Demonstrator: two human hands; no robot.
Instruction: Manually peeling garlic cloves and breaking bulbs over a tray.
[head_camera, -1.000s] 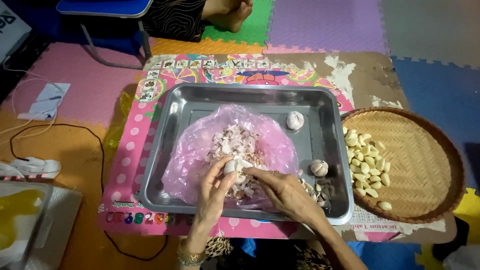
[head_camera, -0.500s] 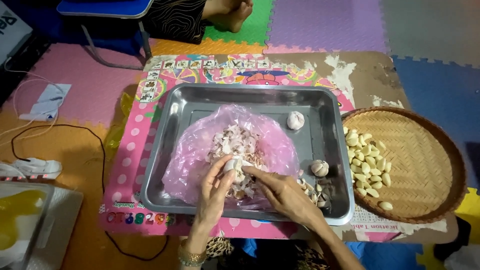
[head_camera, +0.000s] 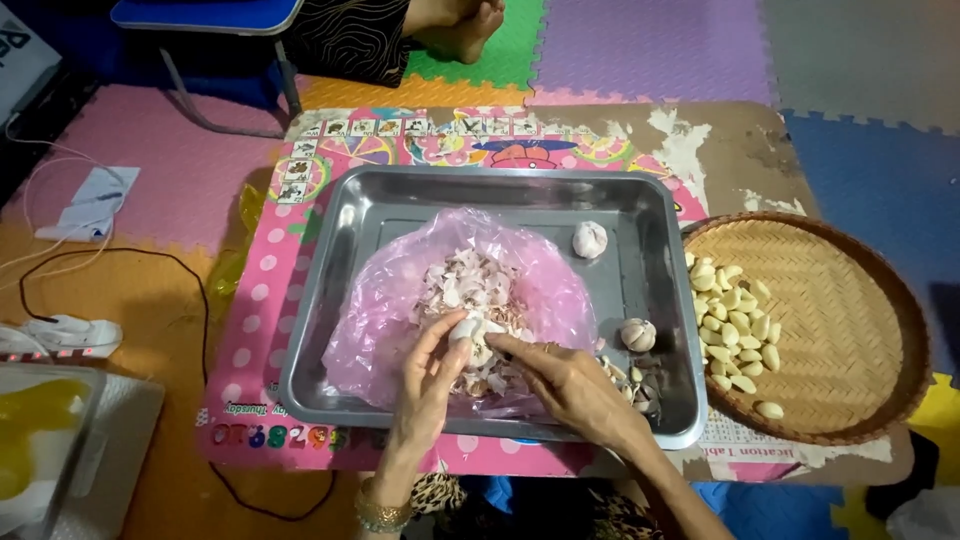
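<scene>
Over the pink plastic bag (head_camera: 400, 330) of garlic skins (head_camera: 470, 290) in the steel tray (head_camera: 380, 210), your left hand (head_camera: 425, 385) pinches a garlic clove (head_camera: 470, 327), thumb and fingers closed on it, wrist rising from the near edge. Your right hand (head_camera: 570, 385) comes in from the right, fingertips (head_camera: 497, 341) closed on that same clove, palm down. Two whole garlic bulbs (head_camera: 589, 238) sit in the tray. Peeled cloves (head_camera: 730, 320) lie in the woven basket (head_camera: 850, 330), just right of the tray.

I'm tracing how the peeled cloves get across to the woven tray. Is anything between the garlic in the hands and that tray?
Only the metal tray's right wall lies between. Both hands, left and right, hold the garlic piece over the pink bag; the woven tray sits just beyond.
</scene>
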